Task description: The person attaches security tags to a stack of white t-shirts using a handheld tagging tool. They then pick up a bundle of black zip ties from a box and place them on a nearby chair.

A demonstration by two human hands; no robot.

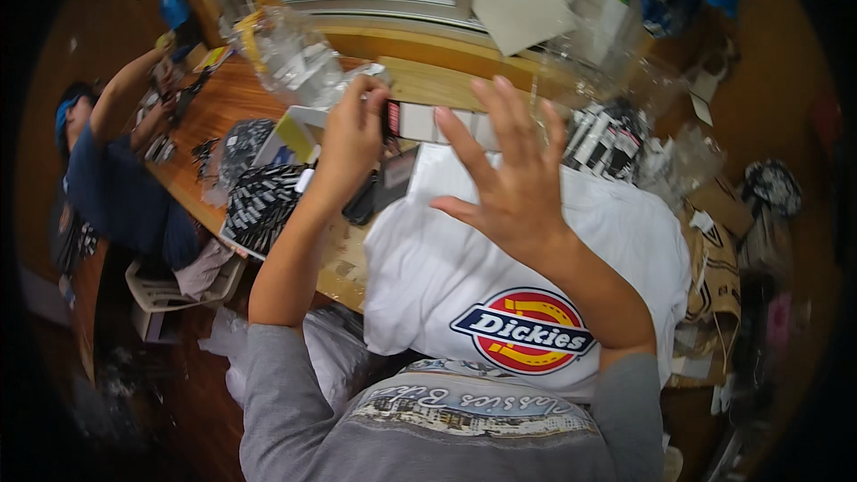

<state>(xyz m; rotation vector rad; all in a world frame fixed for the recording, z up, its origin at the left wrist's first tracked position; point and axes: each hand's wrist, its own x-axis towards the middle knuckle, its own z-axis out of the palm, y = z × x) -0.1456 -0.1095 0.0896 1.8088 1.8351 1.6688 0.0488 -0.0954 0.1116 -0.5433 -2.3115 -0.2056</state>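
My left hand (357, 129) is closed at the left end of a strip of white labels (418, 121), whose end is black with a red patch. My right hand (513, 165) is over the strip's right part, fingers spread, and hides some of it. Below it a white T-shirt (428, 254) is spread on the table, with a red, yellow and blue printed emblem (527, 330) near my body. A dark hang tag (395, 174) sits by the shirt's upper left edge, next to a black object (359, 205) that I cannot make out.
Black-and-white tags (263, 205) are piled at the left, and more lie in clear bags (607, 138) at the right. A clear plastic bag (299, 49) stands toward the window. Another person (125, 178) works at the table's far left. A beige plastic stool (183, 290) stands below.
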